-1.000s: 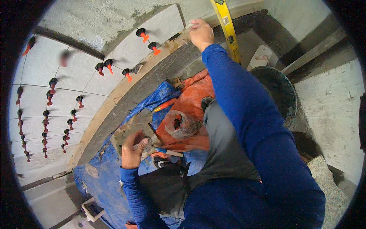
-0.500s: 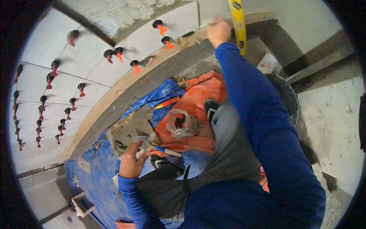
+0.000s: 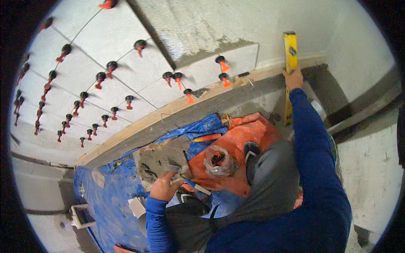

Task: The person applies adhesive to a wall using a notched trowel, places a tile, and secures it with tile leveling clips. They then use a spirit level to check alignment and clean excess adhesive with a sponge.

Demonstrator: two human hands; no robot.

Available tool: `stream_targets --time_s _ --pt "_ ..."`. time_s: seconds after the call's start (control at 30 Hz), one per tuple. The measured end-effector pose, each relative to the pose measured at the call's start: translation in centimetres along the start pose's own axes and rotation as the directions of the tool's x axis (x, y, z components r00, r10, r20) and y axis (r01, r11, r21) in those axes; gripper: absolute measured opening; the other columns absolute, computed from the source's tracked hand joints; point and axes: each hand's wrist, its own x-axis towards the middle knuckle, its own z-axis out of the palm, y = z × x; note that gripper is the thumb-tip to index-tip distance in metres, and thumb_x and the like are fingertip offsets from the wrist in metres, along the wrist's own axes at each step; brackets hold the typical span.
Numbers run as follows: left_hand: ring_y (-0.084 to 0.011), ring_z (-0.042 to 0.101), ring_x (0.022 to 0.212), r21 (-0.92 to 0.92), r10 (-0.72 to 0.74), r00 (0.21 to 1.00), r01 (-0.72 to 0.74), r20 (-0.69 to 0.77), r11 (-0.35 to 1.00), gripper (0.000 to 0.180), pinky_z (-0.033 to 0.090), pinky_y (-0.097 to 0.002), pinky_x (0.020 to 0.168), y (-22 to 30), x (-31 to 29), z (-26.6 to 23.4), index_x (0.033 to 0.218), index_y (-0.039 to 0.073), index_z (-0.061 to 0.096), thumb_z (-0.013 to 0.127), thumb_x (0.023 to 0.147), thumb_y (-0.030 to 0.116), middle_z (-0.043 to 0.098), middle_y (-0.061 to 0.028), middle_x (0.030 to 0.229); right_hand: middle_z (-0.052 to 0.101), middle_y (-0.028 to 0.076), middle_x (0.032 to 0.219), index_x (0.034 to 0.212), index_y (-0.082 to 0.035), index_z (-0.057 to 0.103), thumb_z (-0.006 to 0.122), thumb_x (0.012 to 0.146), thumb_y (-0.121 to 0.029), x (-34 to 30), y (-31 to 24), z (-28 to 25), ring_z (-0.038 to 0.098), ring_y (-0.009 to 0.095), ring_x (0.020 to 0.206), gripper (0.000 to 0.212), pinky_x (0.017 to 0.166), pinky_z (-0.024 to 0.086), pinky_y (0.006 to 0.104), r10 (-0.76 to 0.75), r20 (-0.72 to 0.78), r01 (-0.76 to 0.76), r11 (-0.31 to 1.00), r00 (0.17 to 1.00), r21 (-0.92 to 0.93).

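Note:
My right hand is wrapped round a yellow spirit level, held near its middle. The level stands upright in the view, crossing the wooden strip by the wall. Low on the left, my left hand is open, thumb and fingers apart. Just by its fingertips lies a trowel with a blue and white handle; its blade is partly hidden by the fingers. Beneath is a board smeared with grey mortar.
White wall tiles carry several black and red levelling clips. A wooden strip runs along their lower edge. Blue sheeting and an orange sheet cover the floor, with a clear bag of red pieces by my feet.
My right hand was closed beside the level and now grips it. The view has shifted, showing more wall. My left hand stays by the trowel.

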Motion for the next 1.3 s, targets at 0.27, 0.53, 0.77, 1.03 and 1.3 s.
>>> stream_targets --time_s 0.27,0.53,0.77,1.03,1.3 --pt "-0.0398 0.069 0.097 -0.131 0.078 0.996 -0.082 -0.032 0.988 0.046 0.054 -0.0456 0.085 1.2 1.7 0.8 0.12 0.002 0.067 0.072 0.09 0.037 0.07 -0.0213 0.109 0.067 0.023 0.117 0.142 0.002 0.046 0.078 0.085 -0.026 -1.1 -6.5 -8.7 0.067 0.039 0.104 0.071 0.09 0.053 0.042 -0.118 -0.082 0.135 0.957 0.99 0.257" --pt "-0.0292 0.062 0.117 -0.873 0.194 0.855 0.446 0.481 0.199 0.091 0.054 -0.0466 0.098 7.6 4.8 7.5 0.149 0.0 0.038 0.047 0.095 0.072 0.059 -0.0174 0.131 0.068 0.008 0.1 0.116 -0.003 0.058 0.068 0.09 -0.019 -7.5 -19.7 -17.9 0.067 0.021 0.094 0.032 0.083 0.054 0.0333 0.027 0.27 -0.265 0.313 0.962 0.912" --pt "-0.0281 0.061 0.119 -0.863 -0.173 0.983 -0.143 -0.066 -0.484 0.046 0.053 -0.0478 0.103 3.8 11.4 0.0 0.129 0.008 0.057 0.056 0.103 0.045 0.062 -0.0117 0.128 0.062 0.011 0.109 0.111 -0.002 0.056 0.058 0.085 -0.005 -14.7 -22.2 -9.2 0.062 0.029 0.105 0.027 0.099 0.052 0.0473 0.085 0.576 -0.528 -0.311 0.813 0.79" --pt "-0.0246 0.061 0.123 -0.879 -0.119 0.977 -0.212 -0.178 -0.428 0.03 0.044 -0.0455 0.113 -4.1 16.6 -2.5 0.124 0.01 0.065 0.065 0.097 0.02 0.066 -0.0082 0.131 0.066 0.007 0.107 0.111 -0.007 0.061 0.062 0.09 -0.01 -16.3 -20.4 -3.1 0.066 0.024 0.098 0.021 0.086 0.056 0.041 0.257 0.718 -0.694 -0.192 0.646 0.693" --pt "-0.024 0.062 0.118 -0.779 -0.411 0.911 -0.277 -0.028 -0.562 0.028 0.045 -0.0444 0.111 -7.1 19.1 -3.4 0.117 0.004 0.066 0.061 0.101 0.027 0.07 -0.0073 0.117 0.067 0.009 0.11 0.119 -0.005 0.058 0.058 0.096 -0.008 -16.5 -22.0 -1.2 0.069 0.024 0.097 0.023 0.083 0.059 0.0437 0.252 0.652 -0.638 -0.146 0.715 0.756"
